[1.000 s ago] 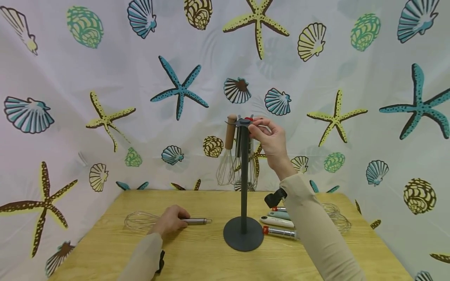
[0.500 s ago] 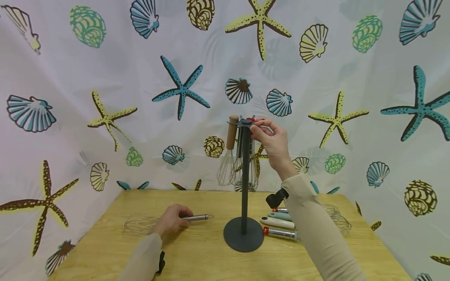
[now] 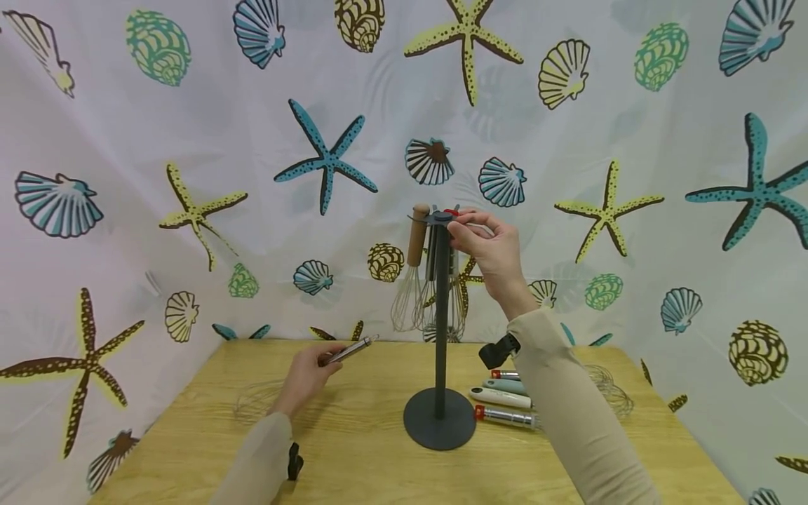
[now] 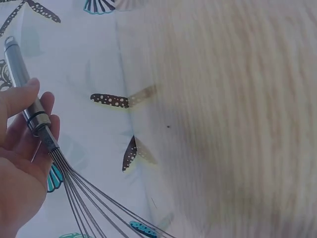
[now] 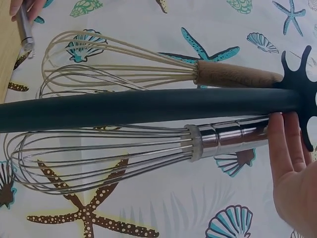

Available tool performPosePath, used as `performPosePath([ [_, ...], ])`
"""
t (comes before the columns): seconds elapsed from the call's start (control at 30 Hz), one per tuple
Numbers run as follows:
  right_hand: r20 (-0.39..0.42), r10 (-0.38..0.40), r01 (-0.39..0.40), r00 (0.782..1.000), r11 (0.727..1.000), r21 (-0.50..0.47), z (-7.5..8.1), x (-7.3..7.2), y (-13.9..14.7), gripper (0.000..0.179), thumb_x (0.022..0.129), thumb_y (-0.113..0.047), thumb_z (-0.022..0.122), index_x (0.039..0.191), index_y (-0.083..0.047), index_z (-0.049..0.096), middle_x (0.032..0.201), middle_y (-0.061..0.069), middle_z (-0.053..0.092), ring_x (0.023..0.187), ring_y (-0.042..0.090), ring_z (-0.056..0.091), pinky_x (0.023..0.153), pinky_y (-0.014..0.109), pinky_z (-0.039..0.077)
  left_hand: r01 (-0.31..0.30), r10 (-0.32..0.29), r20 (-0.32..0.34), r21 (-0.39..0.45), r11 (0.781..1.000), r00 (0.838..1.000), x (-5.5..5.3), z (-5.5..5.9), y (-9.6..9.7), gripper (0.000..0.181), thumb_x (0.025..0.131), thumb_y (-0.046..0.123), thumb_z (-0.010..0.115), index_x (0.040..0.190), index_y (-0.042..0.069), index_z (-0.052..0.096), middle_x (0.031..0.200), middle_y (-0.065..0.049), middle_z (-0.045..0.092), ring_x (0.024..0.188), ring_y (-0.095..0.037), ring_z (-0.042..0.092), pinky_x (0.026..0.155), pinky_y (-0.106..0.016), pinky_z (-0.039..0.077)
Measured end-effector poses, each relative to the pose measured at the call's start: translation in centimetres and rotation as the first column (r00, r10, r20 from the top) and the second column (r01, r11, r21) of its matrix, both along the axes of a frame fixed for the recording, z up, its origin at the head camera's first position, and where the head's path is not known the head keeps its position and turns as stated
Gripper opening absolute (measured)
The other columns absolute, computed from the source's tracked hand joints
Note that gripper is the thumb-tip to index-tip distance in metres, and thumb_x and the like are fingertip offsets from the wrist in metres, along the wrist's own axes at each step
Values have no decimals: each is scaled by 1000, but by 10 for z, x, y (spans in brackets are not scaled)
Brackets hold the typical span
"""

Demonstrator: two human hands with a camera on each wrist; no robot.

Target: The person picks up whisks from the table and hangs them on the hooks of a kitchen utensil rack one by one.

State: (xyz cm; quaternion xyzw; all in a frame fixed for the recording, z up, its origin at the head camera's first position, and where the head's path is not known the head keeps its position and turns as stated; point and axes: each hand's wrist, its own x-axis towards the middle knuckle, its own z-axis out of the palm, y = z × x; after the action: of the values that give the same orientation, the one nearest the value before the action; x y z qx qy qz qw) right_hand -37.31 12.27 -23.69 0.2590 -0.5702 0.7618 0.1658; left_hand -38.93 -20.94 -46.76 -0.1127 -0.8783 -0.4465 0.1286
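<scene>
My left hand [image 3: 307, 379] grips a steel whisk [image 3: 353, 349] by its handle, which tilts up to the right above the table. In the left wrist view, thumb and fingers wrap this handle, and the wires run down. My right hand [image 3: 495, 256] is at the top of a dark grey upright stand [image 3: 440, 315], pinching the red-tipped handle end of a hanging steel whisk [image 5: 228, 136]. The right wrist view shows its fingertips against that handle, just below the hooks. A wooden-handled whisk [image 3: 416, 242] hangs on the stand's left, with another metal whisk partly hidden behind the pole.
Several whisks lie on the table [image 3: 353, 449] right of the stand's round base [image 3: 440, 419], partly under my right forearm: a red-ended steel one [image 3: 508, 416], a white-handled one [image 3: 501, 398] and a pale green-handled one [image 3: 505, 386]. A shell-and-starfish cloth [image 3: 208, 126] surrounds the table.
My left hand has lifted the whisk's handle off the table, tilting its end upward. My right hand has stayed at the stand's top.
</scene>
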Motion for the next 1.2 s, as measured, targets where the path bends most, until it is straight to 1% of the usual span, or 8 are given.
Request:
performPosePath([
  [0.13,15,-25,25,1000,1000,3,2,1,0,8,86,-5,74,90,-8,68,122,6,58,86,10,70,79,30,59,-7,10,-54,47,999,998,0,7,4,34,92,6,68,126,10,66,110,-14,69,73,-20,57,55,-26,42],
  [0.33,14,-28,28,1000,1000,2,0,2,1,8,86,-4,73,89,-9,68,121,6,58,87,10,70,81,32,58,-20,30,-106,94,995,994,1,17,11,33,91,12,69,125,11,67,108,-12,71,86,-21,66,64,-23,50],
  [0.47,-8,-22,21,1000,1000,-7,0,3,0,8,87,-4,73,88,-11,69,120,5,59,86,10,70,81,33,58,-33,46,-116,114,993,992,1,23,15,34,92,14,69,126,12,66,110,-11,71,94,-21,67,71,-22,53],
  [0.6,-17,-28,28,999,1000,-3,-1,3,0,8,87,-6,73,88,-12,69,120,4,60,85,10,70,80,31,59,-35,50,-117,130,991,992,2,28,17,35,94,17,67,128,13,64,112,-11,70,97,-22,67,74,-24,53],
  [0.8,-10,-29,29,1000,1000,-5,-2,3,-1,8,88,-5,72,88,-13,69,120,4,59,85,8,70,77,27,59,-26,49,-197,122,992,979,4,35,21,35,97,16,63,132,11,61,115,-12,69,98,-23,66,77,-27,53],
  [0.93,-15,-34,33,999,999,-6,-3,3,-2,9,88,-5,72,88,-14,69,120,4,60,85,8,70,77,27,58,-29,65,-231,156,987,971,5,44,27,38,98,12,61,135,10,58,118,-13,68,101,-24,66,78,-26,53],
  [1.03,-22,-34,34,999,999,-10,-3,3,-2,9,88,-5,72,88,-14,69,119,4,60,84,8,70,77,27,58,-23,71,-229,207,978,971,4,51,31,41,98,9,59,138,8,55,121,-15,66,106,-26,66,83,-28,56],
  [1.2,-28,-31,30,999,999,-11,-3,3,-2,8,87,-6,73,88,-14,70,118,3,60,84,9,69,77,27,59,-12,74,-214,278,960,974,3,62,39,44,98,5,57,142,5,50,123,-19,63,112,-29,64,93,-39,54],
])
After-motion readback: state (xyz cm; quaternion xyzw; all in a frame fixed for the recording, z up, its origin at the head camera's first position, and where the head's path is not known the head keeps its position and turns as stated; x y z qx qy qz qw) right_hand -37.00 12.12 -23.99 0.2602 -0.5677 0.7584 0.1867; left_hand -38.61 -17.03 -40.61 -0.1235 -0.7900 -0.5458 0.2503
